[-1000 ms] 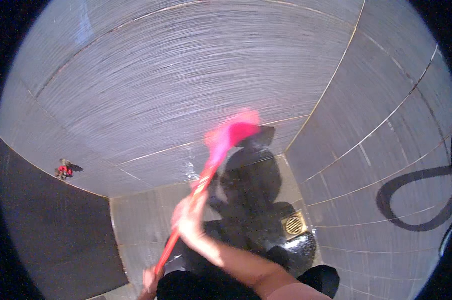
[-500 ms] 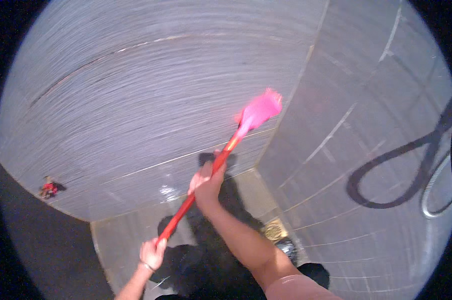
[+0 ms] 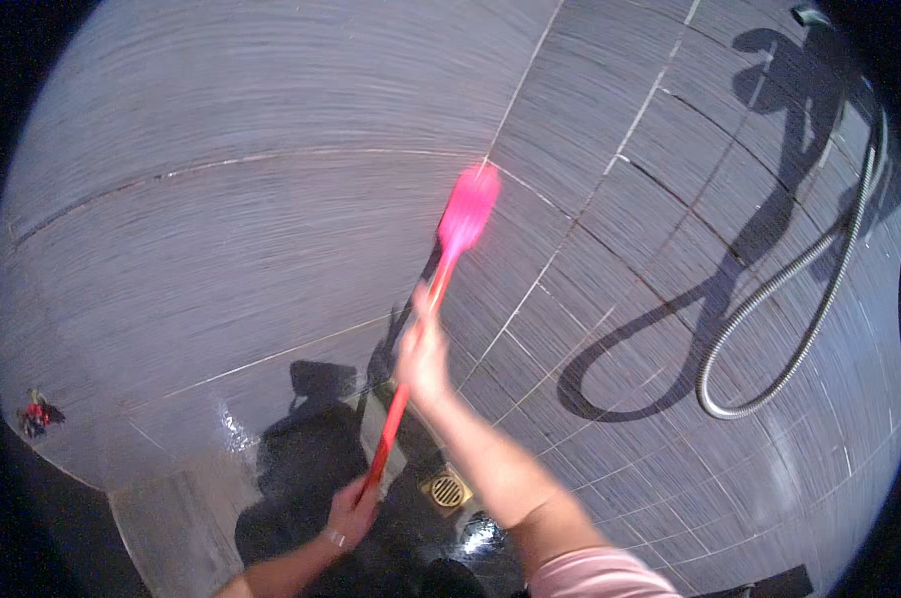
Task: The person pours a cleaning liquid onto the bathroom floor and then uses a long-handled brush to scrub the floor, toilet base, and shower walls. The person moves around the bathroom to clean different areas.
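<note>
A long-handled scrub brush (image 3: pixel 468 207) with a pink head and a red handle slants up across the middle of the view. Its head, a little blurred, is at the corner where two grey tiled walls meet. My right hand (image 3: pixel 423 349) wraps round the upper part of the handle, below the head. Lower down, my left hand (image 3: pixel 353 506) grips the handle near its bottom end. The bristles face away and are hidden, so I cannot tell how firmly they touch the tiles.
A metal shower hose (image 3: pixel 809 334) hangs in a loop on the right wall, casting a dark shadow. A brass square floor drain (image 3: pixel 447 489) lies below my right forearm on the wet floor. A small red object (image 3: pixel 38 413) is at the lower left.
The view has swung right, bringing more of the right wall, hose and drain into sight. The brush stands steeper, its head now at the wall corner. Both hands keep their hold.
</note>
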Tool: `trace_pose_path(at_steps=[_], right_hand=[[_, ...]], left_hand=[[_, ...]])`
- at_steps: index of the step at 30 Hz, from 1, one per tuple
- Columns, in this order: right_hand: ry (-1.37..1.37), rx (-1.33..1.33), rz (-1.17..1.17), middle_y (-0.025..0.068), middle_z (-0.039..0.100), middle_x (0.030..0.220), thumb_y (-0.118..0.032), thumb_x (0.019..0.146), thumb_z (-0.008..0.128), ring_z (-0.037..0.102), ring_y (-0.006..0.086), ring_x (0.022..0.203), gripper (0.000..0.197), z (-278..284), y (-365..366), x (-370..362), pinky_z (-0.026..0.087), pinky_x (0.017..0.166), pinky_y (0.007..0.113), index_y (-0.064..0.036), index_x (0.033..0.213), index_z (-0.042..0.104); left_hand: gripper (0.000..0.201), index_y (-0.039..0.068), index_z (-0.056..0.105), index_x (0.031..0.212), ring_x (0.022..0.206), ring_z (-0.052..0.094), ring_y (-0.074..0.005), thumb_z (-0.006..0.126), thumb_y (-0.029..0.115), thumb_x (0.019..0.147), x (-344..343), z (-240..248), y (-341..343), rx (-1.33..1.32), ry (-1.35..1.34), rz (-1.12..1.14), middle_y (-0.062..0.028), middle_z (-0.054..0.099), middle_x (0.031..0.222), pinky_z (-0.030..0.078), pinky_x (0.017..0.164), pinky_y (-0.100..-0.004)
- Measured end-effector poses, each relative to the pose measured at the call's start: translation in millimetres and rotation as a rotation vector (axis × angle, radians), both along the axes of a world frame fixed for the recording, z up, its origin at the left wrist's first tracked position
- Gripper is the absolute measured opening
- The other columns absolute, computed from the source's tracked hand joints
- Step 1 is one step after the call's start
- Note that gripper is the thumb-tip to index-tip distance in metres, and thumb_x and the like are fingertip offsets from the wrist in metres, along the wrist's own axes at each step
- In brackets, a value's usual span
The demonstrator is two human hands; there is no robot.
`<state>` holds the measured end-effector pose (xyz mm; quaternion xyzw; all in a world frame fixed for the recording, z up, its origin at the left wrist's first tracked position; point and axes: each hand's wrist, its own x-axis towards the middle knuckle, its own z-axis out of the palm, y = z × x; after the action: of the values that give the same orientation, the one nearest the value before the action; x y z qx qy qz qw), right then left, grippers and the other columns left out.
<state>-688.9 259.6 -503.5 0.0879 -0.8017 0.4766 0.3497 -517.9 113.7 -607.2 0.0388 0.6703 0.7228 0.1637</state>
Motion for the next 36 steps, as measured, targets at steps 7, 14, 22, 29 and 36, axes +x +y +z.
trace_pose_path(at_steps=[7, 14, 22, 29, 36], right_hand=[[-0.22, -0.123, 0.104, 0.0125, 0.053, 0.062, -0.001, 0.081, 0.038, 0.05, 0.0184, 0.043, 0.059, 27, -28, 24, 0.044, 0.041, 0.033, -0.0235, 0.133, 0.025], [0.083, -0.005, -0.021, 0.0122, 0.049, 0.096, 0.003, 0.075, 0.036, 0.05, 0.0196, 0.083, 0.047, 266, 70, 60, 0.041, 0.073, 0.034, -0.0045, 0.121, 0.04], [-0.574, -0.208, 0.084, 0.0135, 0.057, 0.098, 0.001, 0.082, 0.038, 0.055, 0.0129, 0.048, 0.037, -35, 12, 140, 0.048, 0.048, 0.029, -0.0086, 0.116, 0.046], [0.01, -0.094, 0.076, 0.0007, 0.047, 0.057, 0.001, 0.081, 0.036, 0.046, 0.0082, 0.04, 0.038, 210, 45, 47, 0.042, 0.037, 0.024, -0.0074, 0.118, 0.044], [-0.23, -0.187, -0.035, 0.0078, 0.059, 0.084, -0.001, 0.083, 0.04, 0.06, 0.0128, 0.065, 0.025, 16, 9, 100, 0.047, 0.056, 0.025, -0.0037, 0.104, 0.054]], left_hand=[[0.03, 0.004, 0.06, 0.088, 0.043, 0.04, -0.0056, 0.041, 0.027, 0.089, 17, 11, -40, -0.034, -0.075, -0.002, 0.0044, 0.043, 0.052, 0.032, 0.04, -0.0218], [0.043, 0.007, 0.048, 0.064, 0.041, 0.035, -0.0053, 0.037, 0.038, 0.091, -29, 196, 76, 0.362, -0.033, -0.459, 0.0046, 0.04, 0.049, 0.026, 0.038, -0.0207], [0.032, 0.009, 0.055, 0.088, 0.063, 0.057, -0.0197, 0.036, 0.036, 0.088, 31, -172, -59, -0.512, -0.015, -0.734, -0.0065, 0.058, 0.069, 0.046, 0.059, -0.0365], [0.047, 0.008, 0.05, 0.061, 0.046, 0.045, -0.0121, 0.035, 0.043, 0.089, -97, 123, 21, -0.074, 0.04, -0.611, -0.0007, 0.046, 0.05, 0.034, 0.041, -0.0288], [0.048, 0.007, 0.056, 0.069, 0.05, 0.048, -0.0163, 0.034, 0.045, 0.087, -40, -76, -92, -0.417, -0.204, -0.588, -0.0039, 0.052, 0.057, 0.039, 0.049, -0.0307]])
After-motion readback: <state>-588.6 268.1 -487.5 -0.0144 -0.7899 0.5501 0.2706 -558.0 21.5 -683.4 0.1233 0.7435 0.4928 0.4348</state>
